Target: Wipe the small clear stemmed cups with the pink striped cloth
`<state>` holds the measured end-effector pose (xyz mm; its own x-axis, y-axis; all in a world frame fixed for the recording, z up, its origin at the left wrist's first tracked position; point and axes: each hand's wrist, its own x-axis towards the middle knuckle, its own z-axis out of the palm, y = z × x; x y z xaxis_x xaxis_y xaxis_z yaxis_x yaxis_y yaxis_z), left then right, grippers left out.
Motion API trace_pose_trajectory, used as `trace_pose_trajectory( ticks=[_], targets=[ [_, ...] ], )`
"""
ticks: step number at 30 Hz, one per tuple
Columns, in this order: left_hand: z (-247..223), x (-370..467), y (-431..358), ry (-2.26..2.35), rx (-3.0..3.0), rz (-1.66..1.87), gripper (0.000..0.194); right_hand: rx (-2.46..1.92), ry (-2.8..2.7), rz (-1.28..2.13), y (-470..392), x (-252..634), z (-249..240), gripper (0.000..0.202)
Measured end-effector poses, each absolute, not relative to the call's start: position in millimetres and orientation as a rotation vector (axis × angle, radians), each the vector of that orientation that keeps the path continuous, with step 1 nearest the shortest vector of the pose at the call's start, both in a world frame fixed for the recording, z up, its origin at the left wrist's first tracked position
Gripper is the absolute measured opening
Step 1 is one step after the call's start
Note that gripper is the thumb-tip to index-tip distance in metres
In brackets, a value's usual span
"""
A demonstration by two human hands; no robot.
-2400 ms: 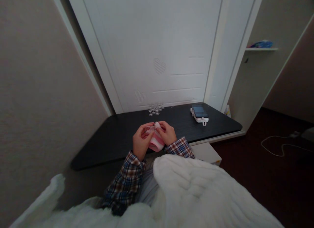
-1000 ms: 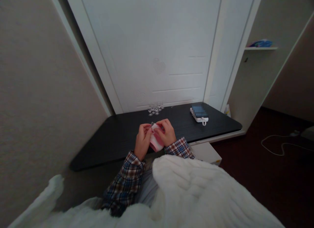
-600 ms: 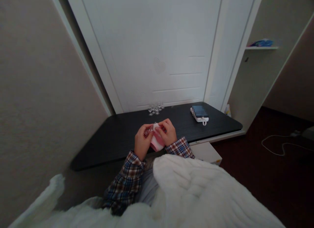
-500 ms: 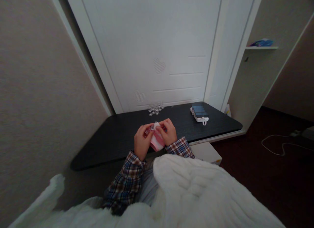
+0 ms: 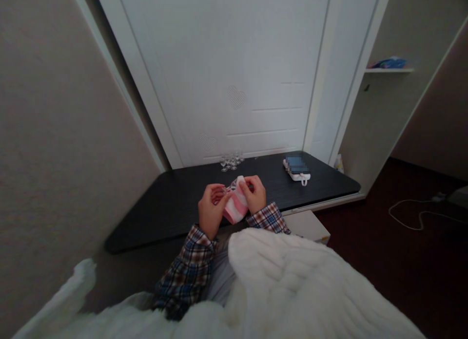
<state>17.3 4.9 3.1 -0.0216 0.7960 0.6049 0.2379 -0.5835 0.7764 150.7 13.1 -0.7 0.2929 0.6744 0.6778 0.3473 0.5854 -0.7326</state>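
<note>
Between my two hands, over the front of the dark table, is a pink-and-white striped cloth (image 5: pixel 236 207). A small clear glass piece (image 5: pixel 231 186) shows at the cloth's upper edge, partly covered by it and by my fingers. My left hand (image 5: pixel 212 207) is closed on the glass piece's left side, its thumb against the cloth. My right hand (image 5: pixel 256 195) pinches the cloth's upper right part with thumb and fingers. Farther back stand several small clear stemmed glass pieces (image 5: pixel 231 161), grouped close to the white panel.
On the right of the black table (image 5: pixel 164 202) lies a phone (image 5: pixel 297 164) on a white object with a loop. A white box (image 5: pixel 309 226) stands below the table's front edge. White fluffy fabric (image 5: pixel 292 280) covers my lap. A white cable (image 5: pixel 405 215) lies on the floor.
My right hand has shifted slightly right and the cloth's upper edge has risen with it. More of the clear glass piece shows between the hands. The pieces on the table stay put.
</note>
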Motion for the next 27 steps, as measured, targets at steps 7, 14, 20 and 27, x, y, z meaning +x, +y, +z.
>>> trace_pose_trajectory(
  ticks=[7, 14, 20, 27],
  targets=[
    [4.9, 14.3, 2.6, 1.152, 1.875, 1.546, 0.023, -0.990, -1.317, 0.279, 10.8, 149.7, 1.8, 0.011],
    [5.9, 11.8, 4.4, 1.154, 1.855, 1.514, 0.025, -0.994, -1.372, 0.262, 9.0, 150.5, 1.1, 0.011],
    [3.1, 12.9, 6.5, 1.124, 1.843, 1.512, 0.026, -1.015, -1.382, 0.244, 10.5, 150.4, 0.7, 0.012],
    [4.3, 15.0, 3.7, 1.091, 1.946, 1.442, 0.029, -1.025, -1.329, 0.239, 12.5, 150.8, -0.7, 0.012]
  ],
)
